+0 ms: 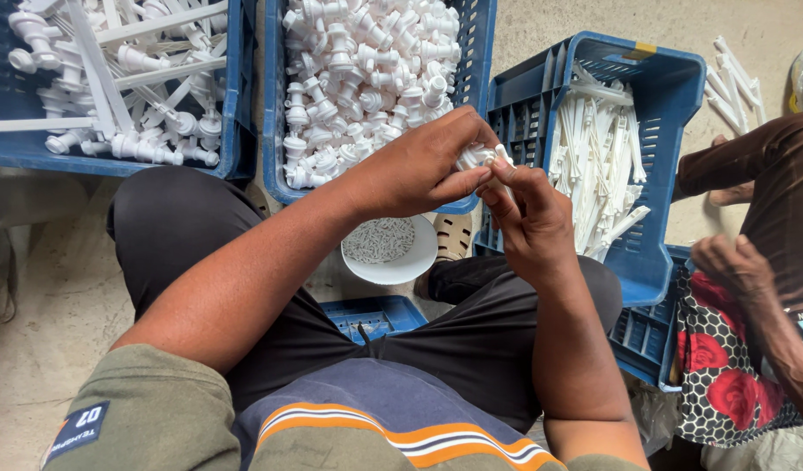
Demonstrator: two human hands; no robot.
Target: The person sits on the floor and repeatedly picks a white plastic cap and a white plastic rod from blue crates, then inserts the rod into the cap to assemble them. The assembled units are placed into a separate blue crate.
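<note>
Seated on the floor, a worker's left hand (419, 170) and right hand (528, 218) pinch one small white plastic fitting (482, 157) above the middle blue crate (275, 105); light, rigid, likely best gripped by its body.

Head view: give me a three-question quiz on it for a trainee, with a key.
1. True or false: both hands grip the same small white plastic part.
2. What does the white bowl between the knees hold?
A. small white pieces
B. red caps
C. water
3. Which crate holds the long thin white sticks: the left one, the middle one, or the tilted right one?

Key:
1. True: the left hand and the right hand meet on it, fingers pinching.
2. A.
3. The tilted right crate; the middle crate holds stubby white fittings.
</note>
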